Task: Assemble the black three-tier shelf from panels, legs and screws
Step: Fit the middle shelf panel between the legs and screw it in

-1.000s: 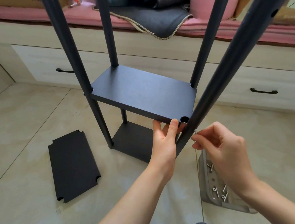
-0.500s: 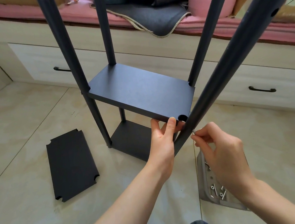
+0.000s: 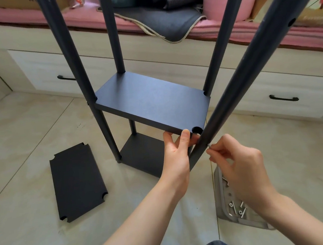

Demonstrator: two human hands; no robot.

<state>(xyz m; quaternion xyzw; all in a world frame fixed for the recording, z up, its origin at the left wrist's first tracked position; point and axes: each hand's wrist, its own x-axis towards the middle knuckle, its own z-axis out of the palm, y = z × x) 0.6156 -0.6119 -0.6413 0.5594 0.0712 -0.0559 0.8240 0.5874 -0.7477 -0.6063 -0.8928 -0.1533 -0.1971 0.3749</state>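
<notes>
- Step in hand, as judged: fastening the middle panel point(image 3: 151, 105) to the near right leg point(image 3: 250, 71) with a screw; the lower panel point(image 3: 142, 153) already sits between the legs near the floor
- Left hand point(image 3: 176, 156): grips the near edge of the middle panel at its right corner, thumb on top beside the corner notch, fingers curled beneath, holding the panel level against the leg
- Right hand point(image 3: 240, 166): pinches a small silver screw point(image 3: 209, 145) between thumb and fingertip, its tip touching the outer side of the near right leg just below panel height
- The other three legs stand in the panel's corner notches; a fastener shows on the near left leg point(image 3: 73, 61) at panel level; the far corners cannot be judged
- Third panel point(image 3: 77, 183) lies flat on the tiled floor point(image 3: 21, 134), left of the frame, not yet fitted
- Spare screws lie in a grey tray point(image 3: 219, 195) on the floor under the right wrist
- Next move, as judged: the leg hole and panel hole must line up so the screw starts straight; the left hand needs to keep the corner at height
- Risk, as judged: cross-threading if the panel sags
</notes>
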